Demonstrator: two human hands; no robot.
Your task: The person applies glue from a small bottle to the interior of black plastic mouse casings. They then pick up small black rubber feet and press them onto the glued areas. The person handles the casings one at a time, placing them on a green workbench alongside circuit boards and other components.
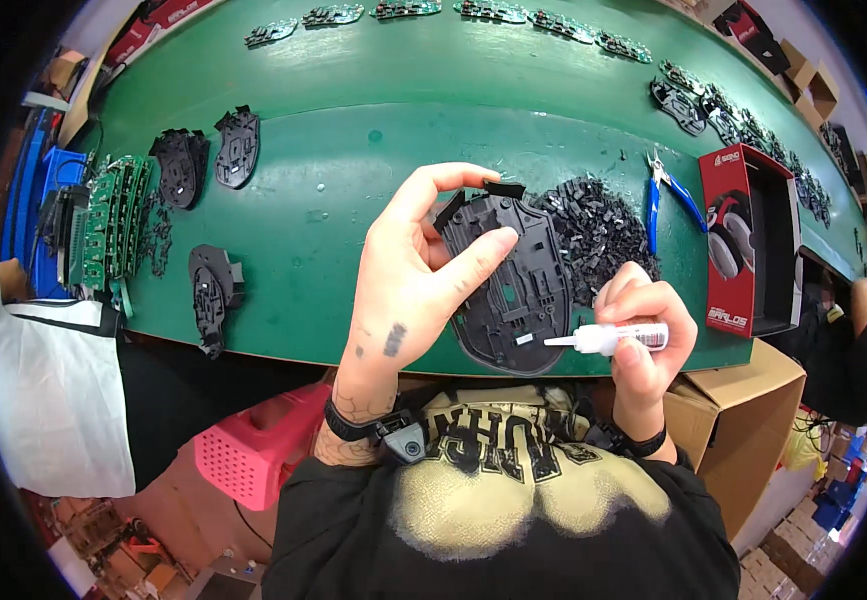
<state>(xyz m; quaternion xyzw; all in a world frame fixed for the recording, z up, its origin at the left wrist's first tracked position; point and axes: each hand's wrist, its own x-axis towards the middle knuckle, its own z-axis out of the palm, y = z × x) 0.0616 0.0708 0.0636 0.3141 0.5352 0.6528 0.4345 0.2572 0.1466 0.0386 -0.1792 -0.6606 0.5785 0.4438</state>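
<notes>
My left hand grips a black plastic mouse shell by its upper left side, thumb across its ribbed inner face. The shell is tilted above the near edge of the green table. In my right hand is a small white glue bottle, pinched between thumb and fingers. Its thin nozzle points left, at the shell's lower right part, close to a small white rectangle there. Whether the tip touches the plastic I cannot tell. Just beyond my right hand lies a heap of small black plastic pieces.
Blue-handled cutters lie right of the heap, beside an open red box. More black shells and stacked green circuit boards are at left. Boards line the far side. A cardboard box and pink stool stand below; people sit at both sides.
</notes>
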